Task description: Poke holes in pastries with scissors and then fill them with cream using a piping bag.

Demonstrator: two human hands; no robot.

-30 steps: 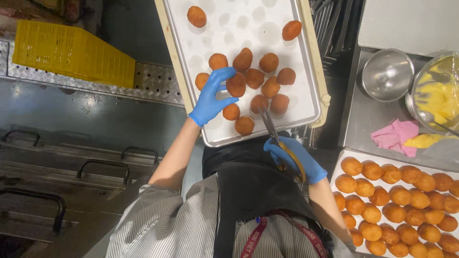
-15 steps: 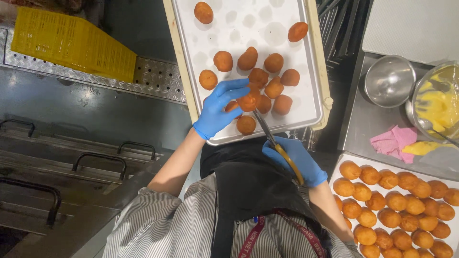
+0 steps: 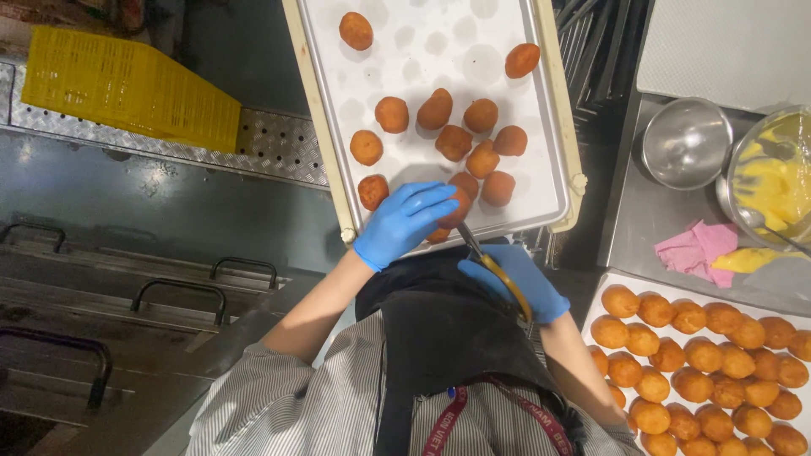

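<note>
A white tray (image 3: 541, 127) holds several round golden-brown fried balls (image 3: 454, 142), some clustered at its middle, others apart. My left hand (image 3: 404, 224), in a blue glove, is closed over one ball (image 3: 459, 205) near the tray's near edge. My right hand (image 3: 517, 285), also gloved in blue, grips yellow-handled scissors (image 3: 498, 274) just below the tray. The dark blades point up at the ball under my left hand. Whether the blades touch it is hidden.
A second tray (image 3: 596, 308) packed with several fried balls lies at the lower right. Above it are a pink cloth (image 3: 694, 249), an empty steel bowl (image 3: 684, 142) and a bowl of yellow cream (image 3: 773, 173). A yellow crate (image 3: 127, 84) sits upper left; dark fryer handles (image 3: 177, 291) lie left.
My left hand has drawn back from the cluster toward the tray's near edge with a ball under it. The scissors in my right hand have stayed close beside it.
</note>
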